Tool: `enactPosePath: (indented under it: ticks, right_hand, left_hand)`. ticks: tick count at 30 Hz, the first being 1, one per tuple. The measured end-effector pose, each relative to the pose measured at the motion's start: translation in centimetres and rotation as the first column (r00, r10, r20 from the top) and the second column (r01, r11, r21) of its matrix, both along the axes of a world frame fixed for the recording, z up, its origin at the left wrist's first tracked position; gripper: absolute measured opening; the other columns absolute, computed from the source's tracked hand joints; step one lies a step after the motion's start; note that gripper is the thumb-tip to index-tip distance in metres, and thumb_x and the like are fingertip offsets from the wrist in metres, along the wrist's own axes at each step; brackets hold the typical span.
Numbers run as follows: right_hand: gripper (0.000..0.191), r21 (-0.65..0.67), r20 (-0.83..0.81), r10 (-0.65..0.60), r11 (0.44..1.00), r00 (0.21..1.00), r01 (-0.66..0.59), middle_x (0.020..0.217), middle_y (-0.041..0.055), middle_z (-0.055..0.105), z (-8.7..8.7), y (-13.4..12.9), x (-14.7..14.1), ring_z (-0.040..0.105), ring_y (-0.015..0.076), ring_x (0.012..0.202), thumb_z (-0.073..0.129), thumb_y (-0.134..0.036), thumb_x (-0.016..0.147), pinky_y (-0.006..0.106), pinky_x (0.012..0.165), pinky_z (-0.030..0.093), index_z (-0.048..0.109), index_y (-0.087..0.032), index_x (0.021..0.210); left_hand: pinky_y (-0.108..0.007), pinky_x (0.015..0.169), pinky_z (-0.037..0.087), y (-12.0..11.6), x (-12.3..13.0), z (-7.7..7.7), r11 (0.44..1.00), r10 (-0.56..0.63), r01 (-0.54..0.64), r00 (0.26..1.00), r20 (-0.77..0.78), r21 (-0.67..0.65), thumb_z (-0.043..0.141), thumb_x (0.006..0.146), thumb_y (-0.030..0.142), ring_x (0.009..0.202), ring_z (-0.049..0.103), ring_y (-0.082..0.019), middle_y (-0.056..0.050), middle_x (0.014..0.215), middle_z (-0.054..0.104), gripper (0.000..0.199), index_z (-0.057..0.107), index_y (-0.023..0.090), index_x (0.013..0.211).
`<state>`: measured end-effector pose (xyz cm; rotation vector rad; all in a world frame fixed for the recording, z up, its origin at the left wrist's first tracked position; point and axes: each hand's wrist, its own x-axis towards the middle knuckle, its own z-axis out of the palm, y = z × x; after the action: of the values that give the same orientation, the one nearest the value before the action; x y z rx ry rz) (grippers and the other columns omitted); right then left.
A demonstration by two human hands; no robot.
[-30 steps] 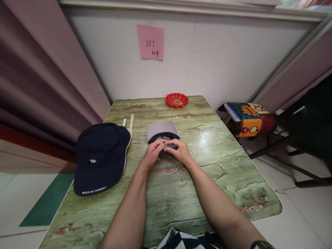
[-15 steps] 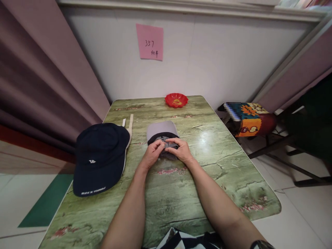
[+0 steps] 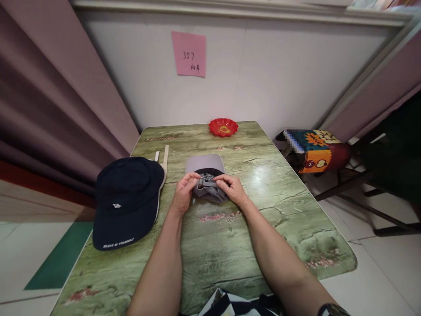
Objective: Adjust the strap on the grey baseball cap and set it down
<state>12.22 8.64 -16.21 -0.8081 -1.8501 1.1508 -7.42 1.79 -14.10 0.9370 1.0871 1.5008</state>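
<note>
A grey baseball cap lies on the table in front of me, its brim pointing away and its back strap toward me. My left hand pinches the left side of its back edge between thumb and fingers. On the opposite side, my right hand grips the edge near the strap's right end. The strap and its buckle show between the two hands, with part of the cap's inside visible behind them. Left of my hands rests a navy baseball cap with a small white emblem and white lettering on its brim.
The caps lie on a green wood-patterned table. A red scalloped dish stands at its far edge. A pink paper note is on the wall. To the right is a stool with a colourful cover; a curtain hangs at left.
My hands have moved apart from the middle of the strap to either side of the cap's back, uncovering the strap and buckle. The navy cap has not moved.
</note>
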Motion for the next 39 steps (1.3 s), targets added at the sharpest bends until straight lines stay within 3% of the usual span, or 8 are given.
enactPosePath:
  ticks: [5, 13, 21, 25, 35, 39]
  right_hand:
    - [0.027, -0.082, -0.053, -0.007, 0.997, 0.999, 0.002, 0.065, -0.0019, 0.059, -0.1, 0.1, -0.2, 0.051, 0.0120, 0.059, 0.067, -0.045, 0.083, 0.024, 0.060, 0.038, 0.066, -0.018, 0.076]
    - [0.034, -0.255, -0.227, -0.020, 0.966, 0.974, -0.040, 0.065, -0.0028, 0.053, 0.0, 0.1, -0.3, 0.047, 0.0119, 0.060, 0.063, -0.052, 0.083, 0.024, 0.060, 0.038, 0.055, -0.020, 0.074]
    - [0.033, -0.141, -0.042, 0.106, 0.984, 0.994, -0.111, 0.070, -0.0007, 0.061, 0.2, 0.0, 0.0, 0.052, 0.0131, 0.065, 0.064, -0.051, 0.082, 0.024, 0.063, 0.040, 0.070, -0.018, 0.088]
    - [0.032, -0.057, 0.034, 0.106, 0.993, 0.994, -0.103, 0.066, -0.0017, 0.059, 0.4, 0.0, 0.0, 0.052, 0.0128, 0.065, 0.063, -0.048, 0.084, 0.025, 0.066, 0.040, 0.066, -0.018, 0.073]
    - [0.036, -0.114, -0.096, 0.049, 0.992, 0.994, -0.060, 0.062, -0.0031, 0.050, -0.3, 0.0, -0.4, 0.046, 0.0112, 0.060, 0.058, -0.046, 0.088, 0.023, 0.061, 0.037, 0.056, -0.018, 0.065]
    - [0.029, -0.088, -0.104, -0.009, 0.996, 0.995, 0.000, 0.065, -0.0021, 0.056, -0.1, -0.1, -0.3, 0.051, 0.0122, 0.062, 0.060, -0.044, 0.087, 0.024, 0.063, 0.040, 0.064, -0.018, 0.075]
  left_hand:
    - [-0.023, 0.066, 0.039, -0.1, 0.0, 0.2, 1.000, -0.021, 0.021, 0.995, -0.100, 0.004, 0.065, 0.084, 0.037, 0.067, 0.052, -0.012, 0.000, 0.074, 0.062, 0.022, 0.064, 0.018, 0.093]
    - [-0.024, 0.064, 0.036, 0.0, 0.0, 0.3, 0.994, -0.108, 0.093, 0.912, -0.396, -0.056, 0.070, 0.079, 0.043, 0.068, 0.049, -0.013, 0.001, 0.073, 0.058, 0.027, 0.067, 0.016, 0.080]
    - [-0.024, 0.062, 0.035, -0.4, -0.4, 0.9, 0.998, -0.056, 0.040, 0.943, -0.327, -0.057, 0.070, 0.078, 0.039, 0.064, 0.046, -0.012, 0.002, 0.068, 0.056, 0.023, 0.065, 0.017, 0.075]
    - [-0.025, 0.062, 0.035, -0.4, -0.3, 1.0, 0.999, -0.046, 0.036, 0.947, -0.319, -0.039, 0.070, 0.076, 0.037, 0.062, 0.046, -0.013, 0.002, 0.066, 0.056, 0.021, 0.065, 0.017, 0.073]
    - [-0.024, 0.061, 0.035, -0.3, -0.3, 0.8, 0.997, -0.068, 0.055, 0.944, -0.324, -0.049, 0.070, 0.077, 0.036, 0.062, 0.046, -0.012, 0.002, 0.067, 0.056, 0.021, 0.065, 0.016, 0.073]
    - [-0.023, 0.063, 0.038, -0.1, -0.1, 0.3, 0.998, -0.052, 0.040, 0.949, -0.312, -0.045, 0.074, 0.075, 0.038, 0.065, 0.051, -0.012, 0.001, 0.074, 0.061, 0.025, 0.064, 0.017, 0.085]
